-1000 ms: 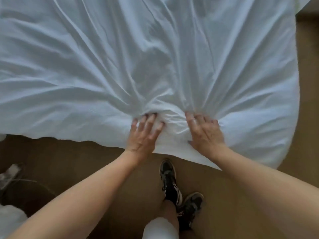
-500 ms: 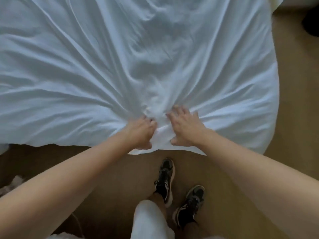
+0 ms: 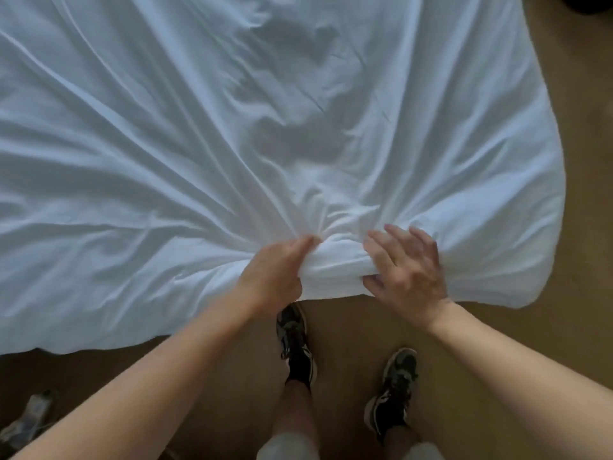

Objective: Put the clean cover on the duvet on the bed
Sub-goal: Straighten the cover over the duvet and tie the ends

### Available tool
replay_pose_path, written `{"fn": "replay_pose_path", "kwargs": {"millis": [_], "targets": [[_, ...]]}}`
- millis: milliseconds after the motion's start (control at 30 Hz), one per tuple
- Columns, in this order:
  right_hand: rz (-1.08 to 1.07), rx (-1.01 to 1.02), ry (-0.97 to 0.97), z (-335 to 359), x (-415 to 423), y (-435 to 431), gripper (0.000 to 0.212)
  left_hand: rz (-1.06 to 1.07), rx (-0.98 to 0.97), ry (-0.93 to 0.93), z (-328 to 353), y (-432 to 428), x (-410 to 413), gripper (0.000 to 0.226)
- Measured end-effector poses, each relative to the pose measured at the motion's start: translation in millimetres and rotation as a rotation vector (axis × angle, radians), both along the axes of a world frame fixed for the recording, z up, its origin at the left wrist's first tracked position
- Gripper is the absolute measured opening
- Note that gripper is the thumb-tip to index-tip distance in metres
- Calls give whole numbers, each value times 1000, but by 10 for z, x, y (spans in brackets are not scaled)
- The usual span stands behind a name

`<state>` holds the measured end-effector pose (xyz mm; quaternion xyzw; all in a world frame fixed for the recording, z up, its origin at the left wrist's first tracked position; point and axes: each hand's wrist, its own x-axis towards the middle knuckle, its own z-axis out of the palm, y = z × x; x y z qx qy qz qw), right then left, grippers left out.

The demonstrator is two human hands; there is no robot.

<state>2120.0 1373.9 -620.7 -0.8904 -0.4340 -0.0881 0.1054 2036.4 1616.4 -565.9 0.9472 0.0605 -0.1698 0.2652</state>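
Here, the white cover (image 3: 232,134) lay spread over the bed, extending away from me, its near edge hanging toward the floor (image 3: 348,330). My left hand (image 3: 275,270) was clamped on a bunched fold at that edge, fingers curled shut around the cloth. My right hand (image 3: 406,270) lay just beside it, thumb tucked under the same fold, fingers (image 3: 398,232) apart on top. Creases radiated outward from both hands. Whether the duvet sat inside, I could not tell. Both hands were equally near; I judged the next pull would run toward me.
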Motion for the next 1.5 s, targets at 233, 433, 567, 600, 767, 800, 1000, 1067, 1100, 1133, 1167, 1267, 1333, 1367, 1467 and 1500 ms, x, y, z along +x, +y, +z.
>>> {"fn": "replay_pose_path", "kwargs": {"millis": [233, 433, 567, 600, 767, 800, 1000, 1067, 1100, 1133, 1167, 1267, 1333, 1367, 1467, 1500], "targets": [[-34, -331, 38, 255, 628, -641, 23, -403, 248, 250, 327, 156, 88, 45], [-103, -900, 454, 353, 755, -890, 66, -678, 378, 560, 163, -331, 321, 32], [-141, -822, 912, 384, 1014, -557, 112, -178, 368, 56, -37, -258, 975, 90], [-199, -657, 898, 375, 1076, -425, 116, -105, 438, 100, -135, -218, 1054, 106], [-478, -601, 736, 52, 1060, -197, 130, -12, 360, 293, -771, -259, 924, 120], [-511, -653, 728, -21, 1028, -246, 131, -45, 358, 294, -812, -226, 978, 115], [-655, -132, 581, 132, 1238, 356, 110, 527, 369, -39, -532, 335, 1307, 105], [-562, -38, 442, 118, 1296, 799, 109, 866, 385, -47, -487, 434, 1223, 122], [-543, -104, 433, 74, 1315, 1011, 115, 1024, 398, -16, -488, 498, 1153, 129], [-560, -204, 433, -7, 1332, 1182, 119, 1153, 392, 44, -504, 577, 1085, 136], [-583, -283, 425, -132, 1354, 1299, 117, 1217, 370, 131, -536, 668, 1016, 141], [-494, -315, 379, -489, 1525, 1375, 83, 1036, 353, 349, -698, 896, 919, 152], [-419, -276, 442, -582, 1634, 1370, 63, 908, 362, 275, -790, 947, 997, 142], [-395, -274, 469, -544, 1657, 1380, 58, 868, 339, 202, -804, 947, 1058, 127], [-341, -221, 424, -296, 1697, 1372, 56, 749, 220, 33, -745, 1016, 1205, 75], [-333, -146, 303, -190, 1718, 1319, 56, 670, 211, -44, -697, 1070, 1202, 67]]}}
